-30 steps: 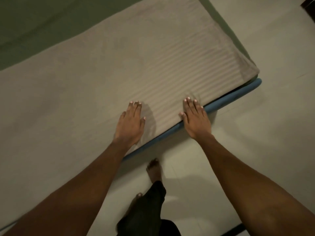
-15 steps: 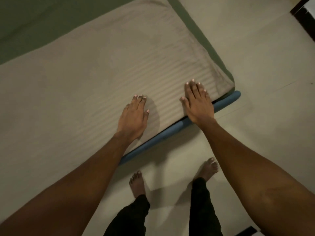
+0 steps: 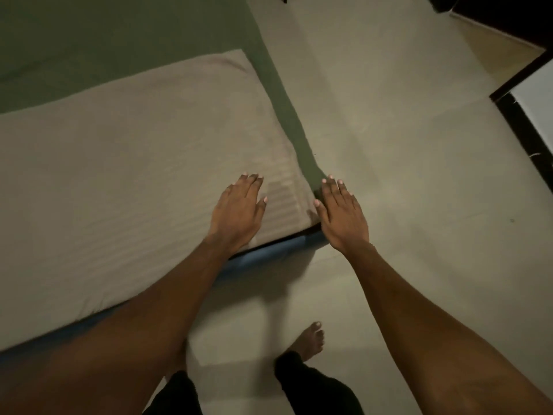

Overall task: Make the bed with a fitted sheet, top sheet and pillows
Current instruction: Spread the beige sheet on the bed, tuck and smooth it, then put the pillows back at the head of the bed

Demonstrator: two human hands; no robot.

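Note:
A beige striped top sheet [image 3: 125, 175] lies flat over the low bed, above a green fitted sheet [image 3: 89, 46] that shows along the far side and the right edge. The blue mattress edge [image 3: 263, 253] shows under the near side. My left hand [image 3: 239, 211] lies flat, fingers straight, on the top sheet near its right corner. My right hand [image 3: 341, 214] is flat with straight fingers at the bed's corner, just past the sheet's edge, partly over the floor. Neither hand holds anything.
A pale tiled floor [image 3: 419, 145] spreads to the right of and in front of the bed. My bare right foot [image 3: 308, 342] and dark trouser legs stand close to the near edge. A dark door frame [image 3: 520, 121] stands at the far right.
Both hands have slid to the right along the top sheet toward the bed's corner. My right hand has gone from the sheet's edge to just past the corner. I have stepped to the right.

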